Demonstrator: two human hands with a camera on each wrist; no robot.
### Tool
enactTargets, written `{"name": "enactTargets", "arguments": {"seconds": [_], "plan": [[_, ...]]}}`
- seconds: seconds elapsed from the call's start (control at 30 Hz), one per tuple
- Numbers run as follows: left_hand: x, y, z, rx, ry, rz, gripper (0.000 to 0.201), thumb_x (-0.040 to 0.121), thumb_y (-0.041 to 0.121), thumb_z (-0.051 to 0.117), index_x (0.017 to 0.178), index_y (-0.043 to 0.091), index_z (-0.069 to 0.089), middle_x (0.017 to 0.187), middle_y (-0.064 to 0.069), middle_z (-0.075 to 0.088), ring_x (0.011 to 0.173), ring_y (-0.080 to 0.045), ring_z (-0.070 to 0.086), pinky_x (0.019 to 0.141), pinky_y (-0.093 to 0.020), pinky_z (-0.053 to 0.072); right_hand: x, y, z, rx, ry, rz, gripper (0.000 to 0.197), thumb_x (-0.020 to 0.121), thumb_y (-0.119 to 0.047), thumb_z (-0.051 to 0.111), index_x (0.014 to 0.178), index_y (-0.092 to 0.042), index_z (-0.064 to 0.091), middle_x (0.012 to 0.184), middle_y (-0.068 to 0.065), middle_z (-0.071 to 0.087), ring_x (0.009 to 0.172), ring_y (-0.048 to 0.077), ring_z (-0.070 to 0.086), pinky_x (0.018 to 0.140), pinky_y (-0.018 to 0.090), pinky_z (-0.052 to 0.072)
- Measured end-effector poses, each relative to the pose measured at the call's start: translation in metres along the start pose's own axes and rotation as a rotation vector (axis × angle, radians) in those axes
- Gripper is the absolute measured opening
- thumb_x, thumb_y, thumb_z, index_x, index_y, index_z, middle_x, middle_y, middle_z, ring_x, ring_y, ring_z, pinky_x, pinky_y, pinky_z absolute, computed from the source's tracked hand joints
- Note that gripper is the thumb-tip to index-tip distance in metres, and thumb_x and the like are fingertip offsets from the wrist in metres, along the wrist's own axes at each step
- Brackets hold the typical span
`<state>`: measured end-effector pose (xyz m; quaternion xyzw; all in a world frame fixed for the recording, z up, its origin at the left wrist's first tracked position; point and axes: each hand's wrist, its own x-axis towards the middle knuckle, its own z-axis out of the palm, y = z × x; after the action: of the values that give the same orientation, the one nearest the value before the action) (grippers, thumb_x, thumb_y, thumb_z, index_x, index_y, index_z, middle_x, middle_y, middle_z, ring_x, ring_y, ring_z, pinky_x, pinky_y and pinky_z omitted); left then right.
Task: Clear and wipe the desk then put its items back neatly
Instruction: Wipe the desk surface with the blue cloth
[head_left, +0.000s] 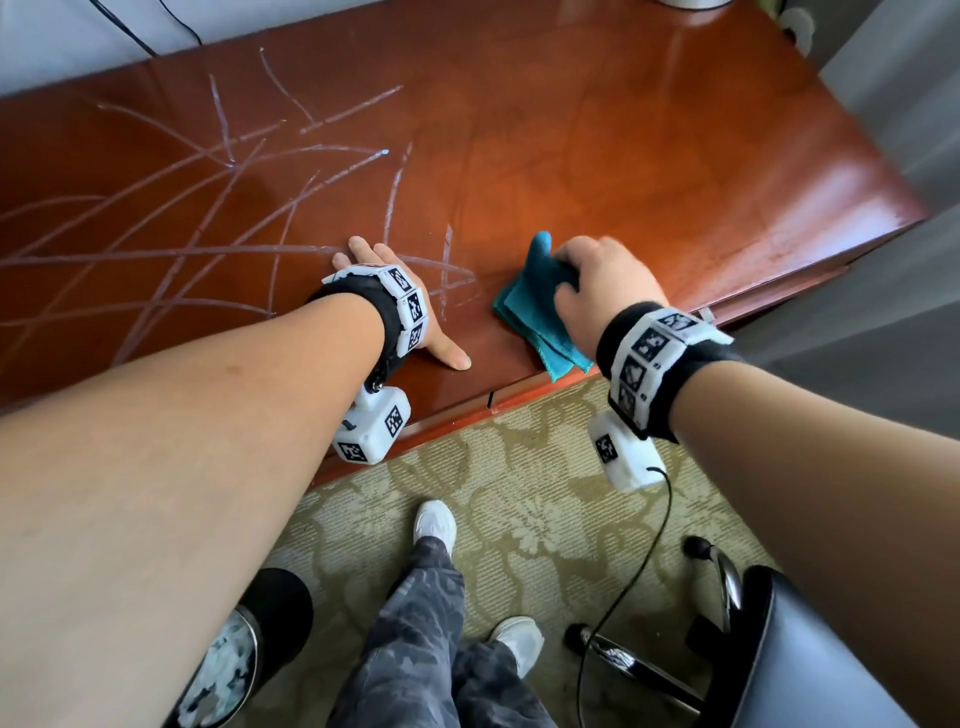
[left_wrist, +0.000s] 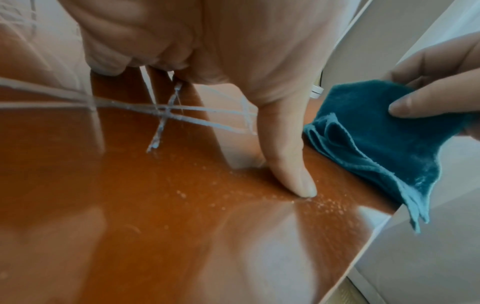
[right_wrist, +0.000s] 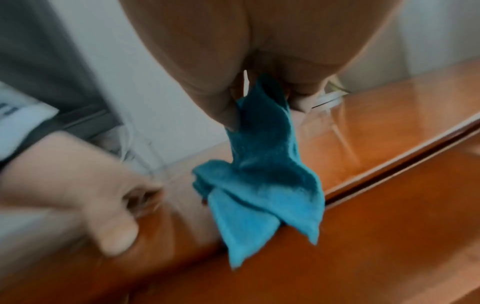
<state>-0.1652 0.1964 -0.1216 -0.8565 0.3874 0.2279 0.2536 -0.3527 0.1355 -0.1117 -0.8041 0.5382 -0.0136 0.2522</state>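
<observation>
The reddish-brown wooden desk (head_left: 623, 156) has white streaks (head_left: 208, 249) crossing its left half, while its right half looks glossy. My left hand (head_left: 382, 257) rests on the desk near the front edge, thumb (left_wrist: 285, 144) stretched out on the wood beside the streaks (left_wrist: 166, 109). It holds nothing. Just to its right, my right hand (head_left: 602, 280) grips a folded teal cloth (head_left: 530, 312) that lies on the desk, with its corners hanging over the front edge. The right wrist view is blurred and shows the cloth (right_wrist: 259, 185) bunched under my fingers.
Fine white specks (left_wrist: 324, 203) dot the wood by my thumb. A black office chair (head_left: 810, 649) with chrome legs stands at the lower right, over patterned carpet (head_left: 519, 493). A dark round bin (head_left: 228, 665) sits at the lower left. A drawer front (right_wrist: 389, 216) runs below the desk edge.
</observation>
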Motion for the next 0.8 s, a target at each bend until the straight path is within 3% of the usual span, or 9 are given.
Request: {"name": "enactTargets", "arguments": {"seconds": [0.07, 0.13, 0.3, 0.4, 0.5, 0.6, 0.67, 0.8], "plan": [[0.0, 0.0, 0.0, -0.01, 0.0, 0.0, 0.178, 0.031, 0.088, 0.08, 0.157, -0.002, -0.009, 0.166, -0.024, -0.004, 0.153, -0.044, 0.006, 0.121, -0.06, 0.02, -0.013, -0.001, 0.008, -0.089, -0.099, -0.099, 0.034, 0.097, -0.038, 0.056, 0.128, -0.027, 0.063, 0.113, 0.0, 0.051, 0.106, 0.025, 0.057, 0.09, 0.035, 0.05], [0.001, 0.0, 0.0, -0.009, -0.004, -0.001, 0.179, 0.032, 0.088, 0.08, 0.157, -0.002, -0.011, 0.166, -0.024, -0.007, 0.154, -0.044, 0.004, 0.122, -0.06, 0.018, -0.019, 0.001, 0.012, -0.075, -0.085, -0.105, 0.035, 0.098, -0.047, 0.052, 0.123, -0.027, 0.067, 0.117, 0.0, 0.053, 0.114, 0.022, 0.054, 0.098, 0.036, 0.048], [0.003, -0.001, 0.002, 0.005, 0.013, 0.006, 0.179, 0.032, 0.089, 0.079, 0.157, -0.002, -0.012, 0.166, -0.025, -0.006, 0.153, -0.045, 0.003, 0.122, -0.059, 0.018, -0.01, 0.0, 0.018, 0.002, 0.054, -0.069, 0.047, 0.099, -0.021, 0.044, 0.146, -0.021, 0.051, 0.15, 0.0, 0.044, 0.139, 0.021, 0.036, 0.114, 0.032, 0.032], [0.01, -0.002, 0.004, 0.001, 0.014, 0.014, 0.184, 0.027, 0.091, 0.077, 0.156, -0.002, -0.015, 0.165, -0.026, -0.009, 0.153, -0.047, 0.002, 0.121, -0.061, 0.016, -0.008, -0.006, 0.037, -0.074, -0.044, -0.194, 0.062, 0.101, -0.025, 0.044, 0.16, -0.014, 0.028, 0.169, 0.004, 0.017, 0.157, 0.02, 0.009, 0.127, 0.033, 0.012], [0.017, -0.003, 0.007, -0.001, -0.01, 0.026, 0.189, 0.022, 0.093, 0.076, 0.155, -0.002, -0.019, 0.164, -0.029, -0.014, 0.152, -0.05, -0.003, 0.12, -0.065, 0.013, -0.016, -0.002, 0.064, -0.238, -0.144, -0.258, 0.075, 0.104, -0.048, 0.036, 0.164, -0.013, 0.006, 0.171, 0.004, -0.008, 0.157, 0.019, -0.01, 0.128, 0.04, 0.002], [0.018, -0.001, 0.01, -0.004, -0.004, 0.04, 0.186, 0.028, 0.092, 0.076, 0.155, -0.004, -0.02, 0.163, -0.032, -0.015, 0.152, -0.052, -0.005, 0.12, -0.065, 0.01, -0.024, 0.004, 0.082, -0.38, -0.106, -0.295, 0.085, 0.098, -0.065, 0.018, 0.163, -0.012, -0.001, 0.171, 0.006, -0.013, 0.157, 0.021, -0.014, 0.128, 0.043, 0.0], [0.015, -0.002, 0.012, -0.016, 0.007, 0.036, 0.184, 0.031, 0.09, 0.078, 0.155, -0.004, -0.02, 0.163, -0.031, -0.014, 0.152, -0.051, -0.005, 0.12, -0.065, 0.01, -0.024, 0.003, 0.084, -0.405, -0.107, -0.311, 0.09, 0.094, -0.068, 0.009, 0.164, -0.012, -0.001, 0.17, 0.006, -0.014, 0.157, 0.022, -0.014, 0.128, 0.043, 0.001], [0.015, -0.003, 0.012, -0.059, 0.017, 0.037, 0.185, 0.029, 0.089, 0.08, 0.155, -0.002, -0.02, 0.164, -0.029, -0.016, 0.152, -0.049, -0.006, 0.12, -0.064, 0.011, -0.032, 0.001, 0.086, -0.465, -0.152, -0.352, 0.091, 0.093, -0.069, 0.006, 0.163, -0.012, -0.007, 0.169, 0.007, -0.02, 0.156, 0.023, -0.019, 0.127, 0.045, -0.003]]}}
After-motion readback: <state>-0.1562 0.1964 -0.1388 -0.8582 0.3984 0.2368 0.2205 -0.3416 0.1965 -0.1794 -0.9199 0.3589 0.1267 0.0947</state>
